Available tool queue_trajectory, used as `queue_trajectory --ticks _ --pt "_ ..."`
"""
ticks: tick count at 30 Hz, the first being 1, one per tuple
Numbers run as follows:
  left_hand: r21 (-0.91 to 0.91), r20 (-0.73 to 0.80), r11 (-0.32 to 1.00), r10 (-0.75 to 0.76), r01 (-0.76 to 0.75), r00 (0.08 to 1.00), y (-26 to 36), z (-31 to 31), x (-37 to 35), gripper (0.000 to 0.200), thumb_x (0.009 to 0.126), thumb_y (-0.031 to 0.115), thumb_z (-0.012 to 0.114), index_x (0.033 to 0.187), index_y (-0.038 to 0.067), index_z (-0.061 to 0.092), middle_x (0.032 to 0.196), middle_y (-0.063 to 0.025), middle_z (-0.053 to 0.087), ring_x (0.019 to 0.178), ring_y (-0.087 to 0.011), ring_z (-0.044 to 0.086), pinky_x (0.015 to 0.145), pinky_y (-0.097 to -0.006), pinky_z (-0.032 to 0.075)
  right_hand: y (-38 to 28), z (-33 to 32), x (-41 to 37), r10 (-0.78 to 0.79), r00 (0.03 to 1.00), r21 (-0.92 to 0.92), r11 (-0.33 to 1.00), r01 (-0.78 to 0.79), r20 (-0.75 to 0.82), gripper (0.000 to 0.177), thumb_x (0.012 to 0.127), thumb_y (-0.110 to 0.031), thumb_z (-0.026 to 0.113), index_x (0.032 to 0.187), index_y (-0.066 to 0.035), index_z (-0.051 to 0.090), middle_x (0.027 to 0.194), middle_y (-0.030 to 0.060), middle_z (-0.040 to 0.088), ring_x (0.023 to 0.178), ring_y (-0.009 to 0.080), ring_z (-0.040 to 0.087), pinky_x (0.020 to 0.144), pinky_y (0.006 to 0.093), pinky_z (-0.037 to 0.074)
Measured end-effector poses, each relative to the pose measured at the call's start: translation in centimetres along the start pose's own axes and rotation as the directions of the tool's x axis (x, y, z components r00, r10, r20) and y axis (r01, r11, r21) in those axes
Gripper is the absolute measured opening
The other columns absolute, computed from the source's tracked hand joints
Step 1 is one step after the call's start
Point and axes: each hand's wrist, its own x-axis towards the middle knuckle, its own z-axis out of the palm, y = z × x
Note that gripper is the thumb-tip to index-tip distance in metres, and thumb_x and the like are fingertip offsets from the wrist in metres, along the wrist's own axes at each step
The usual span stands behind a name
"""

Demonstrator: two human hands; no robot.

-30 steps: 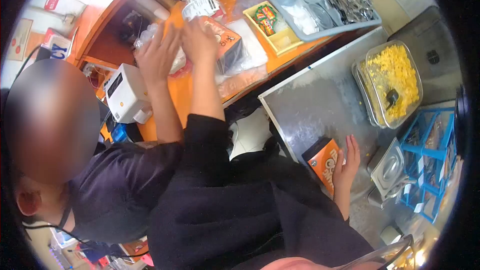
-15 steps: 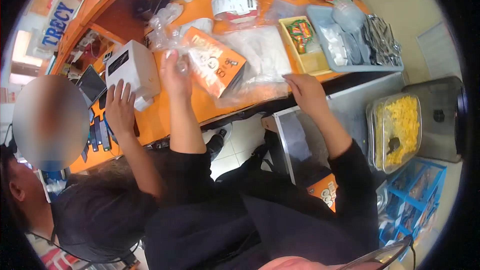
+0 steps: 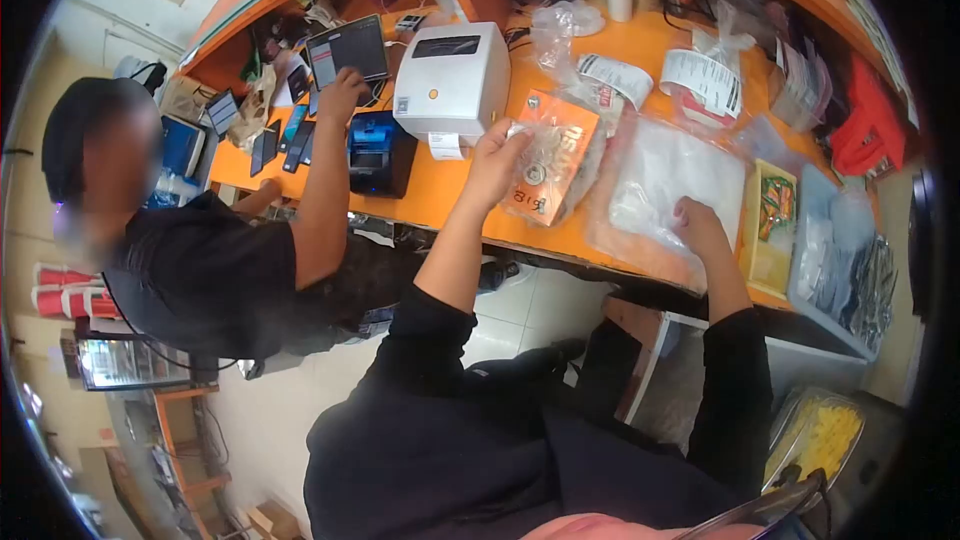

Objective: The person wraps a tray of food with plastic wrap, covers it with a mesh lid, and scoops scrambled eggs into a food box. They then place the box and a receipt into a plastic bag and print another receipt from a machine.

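Note:
My left hand (image 3: 494, 168) is closed, pinching a crumpled clear plastic bag (image 3: 541, 147) in front of an orange printed box (image 3: 553, 189). The box stands on the orange counter, partly covered by the plastic. To its right lies a stack of clear and whitish plastic bags (image 3: 660, 165). Over the right side of that stack is my right hand (image 3: 704, 230), its fingers curled in and pressed together; whether a bag edge is between them is hidden.
A white label printer (image 3: 452, 80) and a blue-black printer (image 3: 381, 155) stand left. A co-worker (image 3: 215, 260) reaches to a tablet (image 3: 346, 52) there. Labelled bags (image 3: 702, 82) sit behind. A yellow tray (image 3: 767, 276) and blue tray (image 3: 835, 318) are right.
The view has swung left. My left hand still holds the clear plastic, now lower against the box. My right hand has moved from the stack's corner onto it. The co-worker's hand has reached the tablet.

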Motion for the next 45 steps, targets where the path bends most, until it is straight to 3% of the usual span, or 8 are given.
queue_trajectory --ticks 7,9,18,21,28,35,38,45 --pt "0.229 -0.182 0.973 0.028 0.014 0.983 0.7 1.5 -0.2 0.016 0.089 0.018 0.056 0.093 0.002 0.058 0.081 -0.0075 0.062 0.074 -0.0188 0.060 0.067 -0.0304 0.046 -0.4 1.4 -0.8 -0.109 0.958 -0.231 0.972 0.046 -0.265 0.012 0.075 -0.006 0.059 0.087 -0.010 0.058 0.082 0.0122 0.057 0.083 0.0298 0.058 0.071 0.0422 0.047" --pt "0.669 -0.227 0.744 0.197 0.005 0.954 1.5 2.3 -1.0 0.020 0.087 0.020 0.058 0.094 0.001 0.056 0.079 -0.0125 0.062 0.074 -0.0280 0.061 0.069 -0.0361 0.047 -0.8 1.4 -0.9 -0.133 0.900 -0.138 0.987 0.083 -0.416 0.007 0.080 -0.007 0.056 0.087 -0.009 0.057 0.080 0.0123 0.056 0.080 0.0301 0.058 0.070 0.0414 0.046" --pt "0.925 -0.005 0.265 0.724 -0.271 0.690 2.1 5.5 -5.3 0.044 0.078 0.013 0.065 0.118 0.003 0.049 0.128 -0.0220 0.044 0.118 -0.0416 0.042 0.101 -0.0515 0.027 -9.5 -9.0 -5.6 0.051 0.713 0.210 0.968 0.137 -0.700 0.015 0.094 -0.015 0.045 0.092 -0.003 0.053 0.079 0.0174 0.057 0.072 0.0326 0.056 0.066 0.0393 0.043" --pt "0.854 0.145 0.274 0.690 -0.442 0.709 1.5 6.7 -5.2 0.041 0.080 0.014 0.062 0.118 0.005 0.051 0.131 -0.0198 0.042 0.128 -0.0409 0.034 0.107 -0.0628 0.013 -14.9 -14.2 -10.8 -0.098 0.659 0.124 0.952 0.281 -0.745 0.016 0.094 -0.016 0.047 0.094 -0.002 0.054 0.075 0.0123 0.056 0.072 0.0238 0.057 0.065 0.0353 0.043" --pt "0.228 0.406 0.704 0.559 -0.672 0.723 -0.6 15.0 -6.9 0.042 0.085 0.001 0.055 0.127 0.002 0.046 0.127 -0.0164 0.050 0.113 -0.0306 0.052 0.094 -0.0365 0.043 -19.6 -21.9 -23.1 0.157 0.956 0.888 0.430 0.160 -0.249 0.016 0.094 -0.023 0.051 0.096 -0.009 0.058 0.070 -0.0017 0.055 0.057 0.0056 0.048 0.049 0.0213 0.039" --pt "0.077 0.911 0.968 -0.166 0.239 0.378 -1.5 20.9 -16.9 0.048 0.087 0.016 0.055 0.131 0.004 0.042 0.130 -0.0153 0.048 0.113 -0.0289 0.052 0.093 -0.0361 0.044 -3.7 -17.5 -28.4 0.735 0.436 0.767 0.625 -0.141 -0.519 0.015 0.081 -0.017 0.057 0.091 -0.007 0.063 0.074 0.0070 0.060 0.063 0.0175 0.058 0.058 0.0326 0.048" --pt "0.200 0.923 0.913 -0.298 0.356 0.245 -1.5 21.2 -19.0 0.051 0.088 0.022 0.055 0.134 0.005 0.040 0.131 -0.0148 0.047 0.114 -0.0282 0.052 0.092 -0.0359 0.045 2.3 -13.2 -34.2 0.836 0.134 0.771 0.545 -0.330 -0.533 0.017 0.071 -0.015 0.062 0.085 -0.006 0.068 0.077 0.0123 0.067 0.067 0.0230 0.064 0.063 0.0401 0.051" --pt "0.284 0.929 0.857 -0.357 0.431 0.096 -2.3 25.2 -23.8 0.060 0.090 0.036 0.056 0.138 0.007 0.035 0.134 -0.0137 0.045 0.114 -0.0264 0.052 0.091 -0.0355 0.047 7.2 -4.0 -46.4 0.625 -0.115 0.624 0.710 -0.327 -0.772 0.012 0.076 -0.011 0.057 0.083 -0.002 0.062 0.067 0.0146 0.060 0.054 0.0239 0.059 0.048 0.0370 0.045"
